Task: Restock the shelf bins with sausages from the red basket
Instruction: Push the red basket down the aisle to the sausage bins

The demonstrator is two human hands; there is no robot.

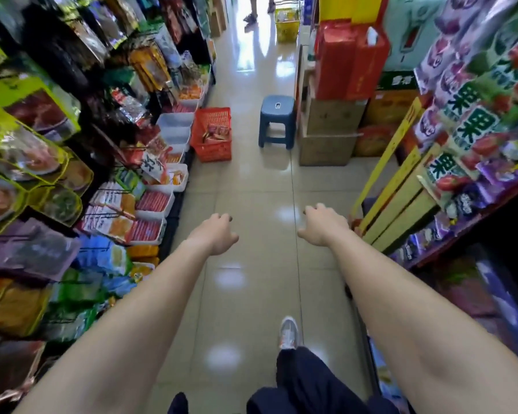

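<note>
To the left of my left hand, I see white rectangular plastic shelf bins (154, 201) lined along the foot of the snack shelving, several of them filled with red-wrapped sausages (145, 230); the nearest filled bin sits just left of that hand and a little beyond the wrist. Further ahead along the same row, two white bins (175, 120) look bare inside. Past them, well ahead of my left hand and slightly left of it, the red plastic mesh basket (211, 134) stands on the beige tiled floor (251, 180), touching the end of the bin row, with red sausage packs (217, 133) lying in its bottom.

My left hand (217, 236) hangs out in front of me over the floor, palm down, fingers loosely curled and apart, holding nothing. My right hand (323, 225) is level with it and well apart from it, also palm down, fingers loosely bent, empty.

Ahead of my right hand, and well apart from it, a blue plastic stool (277, 121) stands beside stacked brown cardboard boxes (329, 130). Just to the right of my right hand, a yellow-edged rack (398, 201) leans out from the shelving with colourful snack bags. Below my right forearm, my grey sneaker (288, 333) is planted on the tiles.
</note>
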